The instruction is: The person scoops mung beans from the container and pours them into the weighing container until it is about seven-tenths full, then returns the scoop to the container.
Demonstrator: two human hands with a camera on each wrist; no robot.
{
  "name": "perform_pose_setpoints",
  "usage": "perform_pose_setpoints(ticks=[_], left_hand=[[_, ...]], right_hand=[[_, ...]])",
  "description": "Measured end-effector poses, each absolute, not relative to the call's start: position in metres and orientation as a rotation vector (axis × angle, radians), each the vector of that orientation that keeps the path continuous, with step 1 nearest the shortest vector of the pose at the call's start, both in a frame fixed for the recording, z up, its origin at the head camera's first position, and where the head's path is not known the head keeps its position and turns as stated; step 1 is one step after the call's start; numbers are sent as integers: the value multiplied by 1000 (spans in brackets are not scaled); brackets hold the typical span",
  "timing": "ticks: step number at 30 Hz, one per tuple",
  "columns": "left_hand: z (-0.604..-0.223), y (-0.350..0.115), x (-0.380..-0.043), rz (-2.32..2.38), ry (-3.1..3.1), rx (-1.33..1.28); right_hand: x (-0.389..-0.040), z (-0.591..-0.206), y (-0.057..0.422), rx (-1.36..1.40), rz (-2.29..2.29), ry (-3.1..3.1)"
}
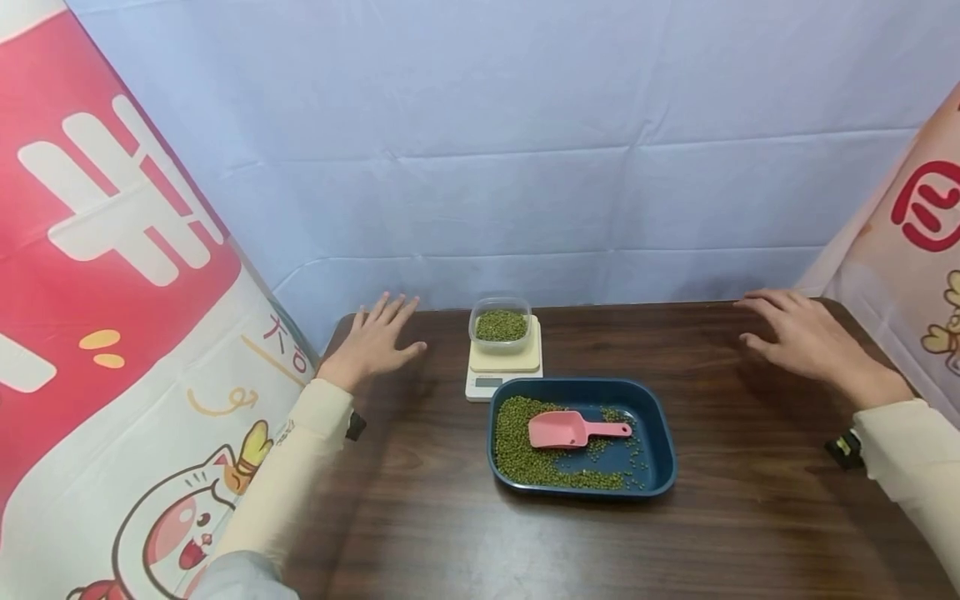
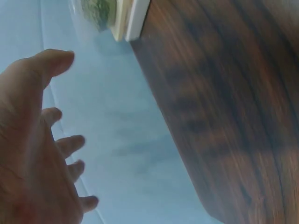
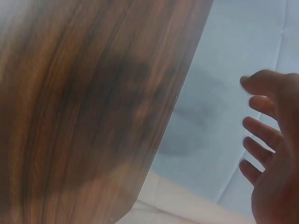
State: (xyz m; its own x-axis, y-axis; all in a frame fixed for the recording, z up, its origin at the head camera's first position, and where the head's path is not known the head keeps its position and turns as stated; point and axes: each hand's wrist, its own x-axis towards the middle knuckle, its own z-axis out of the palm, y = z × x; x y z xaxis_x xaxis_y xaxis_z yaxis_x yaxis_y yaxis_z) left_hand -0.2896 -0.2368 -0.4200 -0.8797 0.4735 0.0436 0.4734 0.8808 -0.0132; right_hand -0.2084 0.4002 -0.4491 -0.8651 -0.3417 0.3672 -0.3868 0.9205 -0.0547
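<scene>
My left hand [image 1: 375, 342] hovers with spread fingers over the table's back left, left of a kitchen scale [image 1: 504, 367]. On that scale stands a clear plastic container [image 1: 500, 307] partly filled with green beans [image 1: 501, 326]. In front of it lies a dark blue tray [image 1: 652, 400] holding more green beans [image 1: 517, 446] heaped toward its left side. A pink scoop [image 1: 558, 429] rests on those beans, handle pointing right. Far from these things, my right hand [image 1: 802, 333] is held at the back right with its fingers extended. Neither hand touches anything.
The dark wooden table [image 1: 420, 517] ends at a back edge near a pale blue cloth [image 1: 525, 167]. Printed banners hang at the left [image 1: 112, 292] and right [image 1: 915, 233]. In the left wrist view, the scale [image 2: 135, 21] shows at the top.
</scene>
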Motion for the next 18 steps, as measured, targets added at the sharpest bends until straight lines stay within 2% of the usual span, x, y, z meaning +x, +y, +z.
perform_pose_setpoints(ticks=[9, 18], left_hand=[[-414, -244, -304, -20, -2911, -642], [-404, -237, -311, 16, -2909, -584]], right_hand=[[-212, -450, 409, 315, 120, -2894], [-216, -453, 419, 240, 123, -2946]])
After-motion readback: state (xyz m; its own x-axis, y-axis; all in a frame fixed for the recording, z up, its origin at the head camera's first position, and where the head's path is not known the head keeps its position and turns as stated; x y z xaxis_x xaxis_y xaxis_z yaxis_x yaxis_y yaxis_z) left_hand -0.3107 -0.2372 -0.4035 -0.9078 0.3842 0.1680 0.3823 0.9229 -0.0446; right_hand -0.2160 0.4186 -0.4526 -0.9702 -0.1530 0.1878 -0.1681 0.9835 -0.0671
